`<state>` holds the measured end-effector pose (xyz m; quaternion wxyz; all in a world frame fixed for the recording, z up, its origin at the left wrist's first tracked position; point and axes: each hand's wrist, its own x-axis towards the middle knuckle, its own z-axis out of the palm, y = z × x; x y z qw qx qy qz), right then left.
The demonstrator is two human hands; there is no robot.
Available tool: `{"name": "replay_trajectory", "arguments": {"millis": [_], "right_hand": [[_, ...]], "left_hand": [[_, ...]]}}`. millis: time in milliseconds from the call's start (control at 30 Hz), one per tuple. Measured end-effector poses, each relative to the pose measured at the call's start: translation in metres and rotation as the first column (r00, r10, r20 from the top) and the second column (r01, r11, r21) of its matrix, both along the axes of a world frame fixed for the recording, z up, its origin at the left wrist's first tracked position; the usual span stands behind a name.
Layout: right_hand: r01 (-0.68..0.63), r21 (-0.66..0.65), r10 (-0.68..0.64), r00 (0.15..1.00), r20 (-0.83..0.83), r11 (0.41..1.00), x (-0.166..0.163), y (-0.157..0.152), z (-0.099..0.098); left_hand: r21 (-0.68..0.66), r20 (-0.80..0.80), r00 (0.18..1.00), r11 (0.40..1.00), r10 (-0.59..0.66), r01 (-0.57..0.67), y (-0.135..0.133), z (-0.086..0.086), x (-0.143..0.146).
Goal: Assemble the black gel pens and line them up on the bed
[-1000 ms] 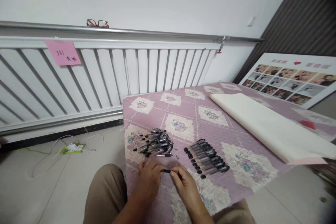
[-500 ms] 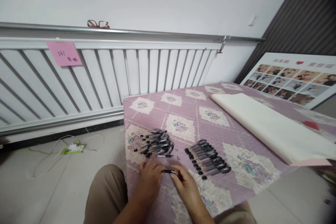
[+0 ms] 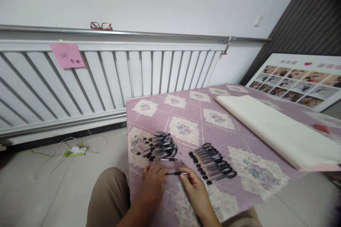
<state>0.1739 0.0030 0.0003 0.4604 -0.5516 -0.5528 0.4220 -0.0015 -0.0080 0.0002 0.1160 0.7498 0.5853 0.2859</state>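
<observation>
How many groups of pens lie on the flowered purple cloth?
2: a jumbled pile of black-and-clear pens beyond the left hand, and a neat row beside the right hand.

You faced a plain white wall (image 3: 186, 3) in soft, even light. Along it ran a grey metal pipe (image 3: 160, 35), with red-framed glasses (image 3: 101, 27) resting on top. Beneath was a white ribbed radiator (image 3: 123, 74), a pink handwritten note (image 3: 68, 55) hanging on its front. To your left, a green-edged power strip (image 3: 80, 151) lay on the pale tiled floor (image 3: 64, 191), near black skirting (image 3: 112, 127). Before you, the surface (image 3: 191, 113) wore mauve cloth patterned with cream floral diamonds. At far right, a white photo board (image 3: 301, 78) stood tilted before a dark, ridged backdrop (image 3: 295, 28).
</observation>
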Motion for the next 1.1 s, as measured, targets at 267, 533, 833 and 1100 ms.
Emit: {"name": "replay_trajectory", "arguments": {"millis": [267,533,833,1100], "right_hand": [[-0.037,-0.027,0.035,0.998,-0.049,0.999,0.004,0.000,-0.001],[-0.073,0.004,0.073,0.997,0.028,0.997,0.002,0.001,0.005],[-0.074,0.010,0.074,0.996,0.042,0.997,0.001,-0.001,0.011],[-0.075,-0.001,0.075,0.997,0.022,0.997,0.003,0.000,0.004]], "left_hand": [[0.017,0.022,1.000,1.000,0.019,-0.019,0.002,-0.003,0.000],[0.027,0.028,0.999,0.999,0.018,-0.019,-0.001,0.000,0.000],[-0.005,0.029,0.999,1.000,0.021,-0.021,-0.002,0.003,0.000],[-0.036,-0.010,0.999,0.998,-0.053,0.052,-0.003,0.004,-0.002]]}}
